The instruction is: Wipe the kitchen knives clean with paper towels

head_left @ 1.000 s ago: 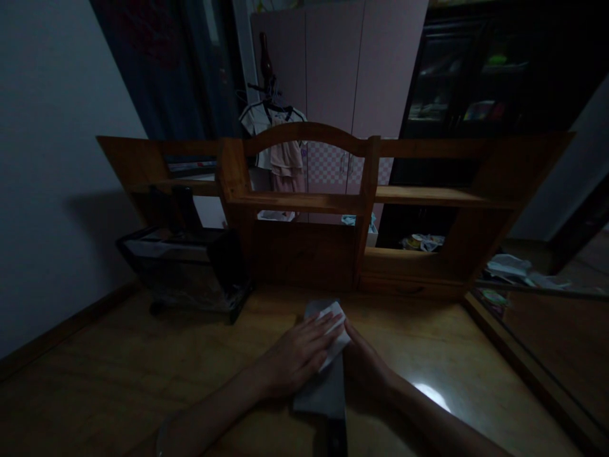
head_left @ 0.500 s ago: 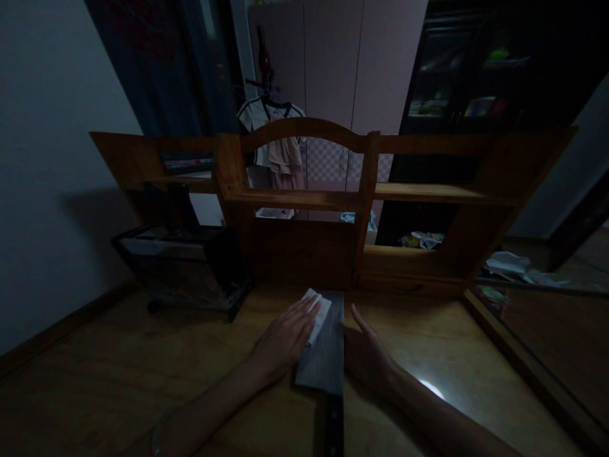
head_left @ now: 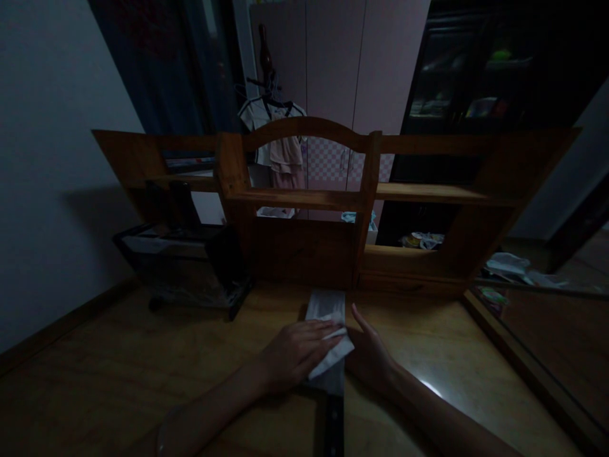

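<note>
Yellow-brown wooden bench (head_left: 457, 343) under left grip (head_left: 295, 352) and right grip (head_left: 371, 357); brown wooden open shelf (head_left: 295, 200) ahead of both, probably limits forward reach. Black-framed rack (head_left: 183, 270) ahead-left of left grip, well apart. Grey metal cleaver (head_left: 327, 304) flat under left grip: probably heavy, stiff, slick; best held by its black handle (head_left: 334, 422). Folded white tissue (head_left: 328, 364), likely light, soft, pressed onto blade by left grip's flat, unclosed fingers. Right grip beside blade, thumb raised; can't tell if fingers curl.
</note>
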`<state>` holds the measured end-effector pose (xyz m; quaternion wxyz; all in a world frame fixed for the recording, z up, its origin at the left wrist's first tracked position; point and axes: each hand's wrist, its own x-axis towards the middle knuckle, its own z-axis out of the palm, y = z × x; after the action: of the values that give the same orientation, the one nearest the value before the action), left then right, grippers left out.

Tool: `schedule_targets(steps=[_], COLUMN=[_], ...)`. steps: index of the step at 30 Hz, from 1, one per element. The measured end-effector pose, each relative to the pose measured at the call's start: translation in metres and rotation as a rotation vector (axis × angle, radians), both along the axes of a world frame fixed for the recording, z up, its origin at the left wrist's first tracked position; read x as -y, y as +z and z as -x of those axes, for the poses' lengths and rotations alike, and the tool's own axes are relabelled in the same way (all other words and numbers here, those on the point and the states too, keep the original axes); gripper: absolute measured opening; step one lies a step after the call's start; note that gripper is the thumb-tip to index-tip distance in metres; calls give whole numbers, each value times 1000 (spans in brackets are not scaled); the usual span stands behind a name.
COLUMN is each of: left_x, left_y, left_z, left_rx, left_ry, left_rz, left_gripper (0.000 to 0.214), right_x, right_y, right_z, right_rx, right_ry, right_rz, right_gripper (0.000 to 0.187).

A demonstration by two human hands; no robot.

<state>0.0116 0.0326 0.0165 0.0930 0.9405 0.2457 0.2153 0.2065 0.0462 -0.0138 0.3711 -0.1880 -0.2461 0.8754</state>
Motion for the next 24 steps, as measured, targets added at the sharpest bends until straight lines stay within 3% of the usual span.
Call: schedule_targets(steps=[5,8,12,19,22,24], left_x=[-14,-19,-15,1,1,-1], left_y=[-15,-17,-12,7,4,-1], left_z=[13,16,10,2,4,7], left_rx=[59,67,3,-75,-56,-21], left_ry=[225,283,230,-37,-41,28], left_rz=[-113,-113,-59,38,7,-44], left_gripper=[41,42,47,49,44,42], right_x=[3,4,3,1,1,1], right_y=[6,10,10,4,3,5], right_z=[2,3,3,-2,-2,-2], right_rx=[-4,6,-3,19,3,1], right_ry=[6,9,-10,-30,-16,-7], right_rz=[19,29,45,27,-3,7], right_gripper=[59,61,59,55,52,51])
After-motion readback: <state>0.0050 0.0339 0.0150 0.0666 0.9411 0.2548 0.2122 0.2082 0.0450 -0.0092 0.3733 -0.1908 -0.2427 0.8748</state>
